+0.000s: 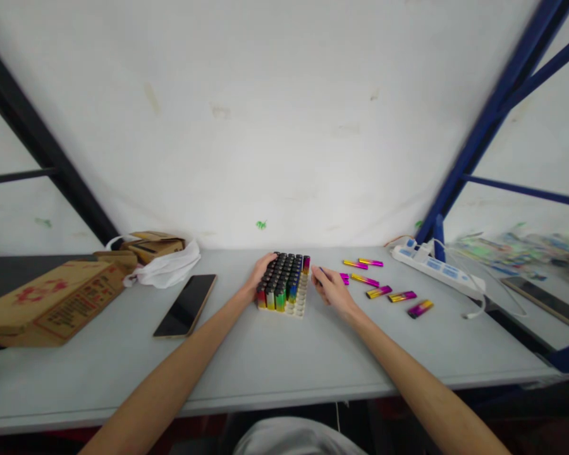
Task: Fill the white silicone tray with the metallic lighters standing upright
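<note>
Rack point(298, 308): white, holed, on the surface point(275, 360) between both hands; holes presumably keep the black-topped tubes point(279, 299) upright.
Left hand point(260, 273): against the rack's left side, probably steadying it; fingers partly hidden, cannot tell how tightly closed.
Right hand point(332, 291): just right of the rack, fingers apparently pinching a dark-ended piece point(321, 271).
Magenta-and-gold tubes point(379, 292): loose, lying rightward, perhaps for easy reach.
Phone point(186, 305): flat, left, well apart.

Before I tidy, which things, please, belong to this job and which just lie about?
Job: cream compartmented tray; black-topped multicoloured tubes; loose purple-gold tubes.
Seemingly lying about: flat black phone; brown cardboard boxes; crumpled white bag; white power strip.
</note>
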Demonstrator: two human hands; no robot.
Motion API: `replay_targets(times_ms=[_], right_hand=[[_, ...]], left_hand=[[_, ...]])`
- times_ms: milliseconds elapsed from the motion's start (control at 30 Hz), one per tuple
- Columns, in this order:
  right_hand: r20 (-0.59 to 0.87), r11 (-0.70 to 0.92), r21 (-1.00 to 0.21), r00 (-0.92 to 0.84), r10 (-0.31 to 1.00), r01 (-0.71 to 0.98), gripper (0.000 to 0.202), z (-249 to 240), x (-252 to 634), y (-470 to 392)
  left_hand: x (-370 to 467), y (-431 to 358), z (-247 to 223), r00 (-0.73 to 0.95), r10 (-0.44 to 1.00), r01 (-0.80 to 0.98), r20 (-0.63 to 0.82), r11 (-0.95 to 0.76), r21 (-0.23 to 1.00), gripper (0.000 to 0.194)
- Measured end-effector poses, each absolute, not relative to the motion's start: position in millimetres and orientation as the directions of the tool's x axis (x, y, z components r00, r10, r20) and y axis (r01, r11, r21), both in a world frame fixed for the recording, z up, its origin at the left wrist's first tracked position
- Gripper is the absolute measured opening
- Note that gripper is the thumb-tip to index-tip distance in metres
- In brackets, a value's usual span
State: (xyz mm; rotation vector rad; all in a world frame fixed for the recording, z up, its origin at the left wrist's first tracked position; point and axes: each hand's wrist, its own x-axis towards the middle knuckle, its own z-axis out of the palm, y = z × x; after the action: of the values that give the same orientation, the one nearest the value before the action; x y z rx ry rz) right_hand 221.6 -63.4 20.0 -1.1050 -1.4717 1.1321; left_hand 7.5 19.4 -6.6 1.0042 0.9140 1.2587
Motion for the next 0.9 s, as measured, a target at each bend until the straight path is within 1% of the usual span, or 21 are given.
replay_targets(times_ms=[167,267,400,500,633,800,900], right_hand=[[0.305,0.325,-0.888,-0.111,0.946,0.326,0.052,15.8,226.3,-64.0],[0.375,0.386,-0.831,-0.109,0.921,0.401,0.047,17.1,225.3,-68.3],[0.411,0.422,-0.801,-0.122,0.903,0.424,0.039,17.6,218.8,-73.4],[0.400,0.419,-0.797,-0.139,0.906,0.435,0.037,17.0,215.5,-74.4],[0.391,0.413,-0.786,-0.149,0.908,0.460,0.040,17.6,215.5,-73.3],[0.420,0.451,-0.756,-0.177,0.890,0.475,0.050,20.8,216.5,-73.1],[0.434,0.471,-0.739,-0.194,0.880,0.482,0.051,22.0,216.5,-73.7]], left_hand=[[6.3,22.3,-7.3,0.115,0.993,-0.291,0.006,0.028,0.956,0.032],[6.7,21.6,-5.2,0.115,0.993,-0.286,0.021,0.013,0.958,0.031],[8.5,18.7,-0.8,0.112,0.993,-0.291,0.031,0.003,0.957,0.031],[9.4,17.4,0.6,0.112,0.993,-0.292,0.036,-0.001,0.956,0.029],[8.9,18.2,-1.6,0.124,0.992,-0.300,0.039,0.000,0.954,0.028],[7.8,19.9,-4.5,0.135,0.991,-0.316,0.007,0.036,0.948,0.029],[7.6,19.9,-4.1,0.136,0.991,-0.314,0.010,0.034,0.949,0.030]])
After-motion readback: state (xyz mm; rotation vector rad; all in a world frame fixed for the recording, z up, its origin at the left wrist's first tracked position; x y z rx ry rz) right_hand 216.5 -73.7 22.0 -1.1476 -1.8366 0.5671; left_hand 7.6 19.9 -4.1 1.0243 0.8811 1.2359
